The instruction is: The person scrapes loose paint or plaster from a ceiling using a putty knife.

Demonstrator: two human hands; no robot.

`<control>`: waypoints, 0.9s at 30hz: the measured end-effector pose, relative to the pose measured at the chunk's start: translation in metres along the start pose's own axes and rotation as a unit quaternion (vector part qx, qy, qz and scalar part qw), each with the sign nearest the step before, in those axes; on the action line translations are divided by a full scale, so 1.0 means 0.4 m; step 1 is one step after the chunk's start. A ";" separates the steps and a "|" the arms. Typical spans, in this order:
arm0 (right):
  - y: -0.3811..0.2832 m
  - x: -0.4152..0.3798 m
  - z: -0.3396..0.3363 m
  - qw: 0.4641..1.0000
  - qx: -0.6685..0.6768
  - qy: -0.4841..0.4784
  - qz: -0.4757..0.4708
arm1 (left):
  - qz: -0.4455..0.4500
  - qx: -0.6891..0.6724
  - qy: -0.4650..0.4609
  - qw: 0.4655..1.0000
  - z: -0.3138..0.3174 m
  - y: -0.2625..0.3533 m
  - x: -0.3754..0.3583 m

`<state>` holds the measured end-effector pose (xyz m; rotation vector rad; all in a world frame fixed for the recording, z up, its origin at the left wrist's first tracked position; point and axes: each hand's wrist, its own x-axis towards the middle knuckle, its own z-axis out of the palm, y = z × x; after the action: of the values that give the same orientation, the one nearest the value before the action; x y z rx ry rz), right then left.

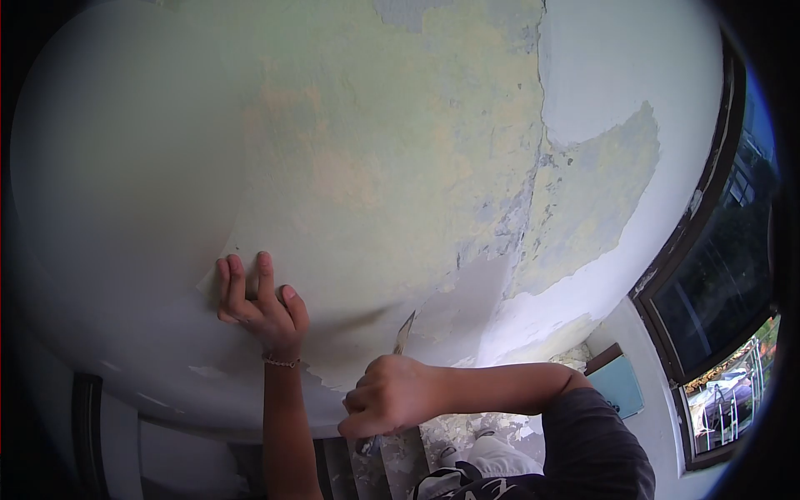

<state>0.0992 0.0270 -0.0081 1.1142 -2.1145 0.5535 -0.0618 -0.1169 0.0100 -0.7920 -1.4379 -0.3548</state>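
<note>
A wall [392, 167] fills the view, its white paint stripped over a wide patch that shows yellowish and grey layers beneath. My left hand [258, 304] presses flat against the wall at the edge of the remaining white paint, fingers together and pointing up; a thin bracelet circles its wrist. My right hand [392, 396] is closed around the handle of a scraper [404, 333], whose narrow metal blade points up and touches the wall at a grey patch just right of the left hand.
A dark-framed window [717, 275] runs down the right side, with greenery and vehicles outside. Paint flakes litter the floor [467, 429] below. A light blue object [617, 383] lies near the window's base. White paint remains at left and upper right.
</note>
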 end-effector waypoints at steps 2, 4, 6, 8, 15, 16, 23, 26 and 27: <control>0.019 -0.007 0.009 0.999 -0.024 -0.019 0.033 | -0.010 -0.003 -0.002 1.000 -0.002 0.001 -0.004; 0.006 -0.008 0.008 1.000 -0.009 -0.020 0.013 | -0.011 -0.006 0.005 1.000 0.001 0.003 -0.005; -0.041 0.002 -0.013 0.999 0.020 -0.004 -0.028 | -0.007 -0.009 0.015 1.000 0.010 -0.005 0.002; -0.008 0.006 -0.032 1.000 0.020 -0.002 -0.015 | -0.004 -0.013 0.014 1.000 0.006 -0.006 -0.007; -0.074 0.006 0.019 0.996 -0.051 -0.026 -0.070 | -0.002 0.002 -0.005 1.000 -0.002 0.001 0.005; -0.048 -0.004 0.020 0.997 -0.053 -0.032 -0.048 | -0.004 0.001 -0.008 1.000 -0.004 0.003 0.008; -0.045 -0.004 0.008 0.997 -0.047 -0.052 -0.013 | -0.012 -0.003 0.012 1.000 0.004 -0.004 -0.008; 0.026 -0.034 0.037 0.990 -0.068 -0.114 0.037 | -0.013 -0.005 0.002 1.000 -0.003 -0.001 -0.005; 0.018 -0.030 0.036 0.992 -0.064 -0.103 0.019 | -0.015 -0.004 0.004 1.000 -0.001 0.002 -0.005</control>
<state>0.0928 0.0283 -0.0270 1.1003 -2.3163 0.3253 -0.0613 -0.1168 0.0080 -0.7751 -1.4437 -0.3860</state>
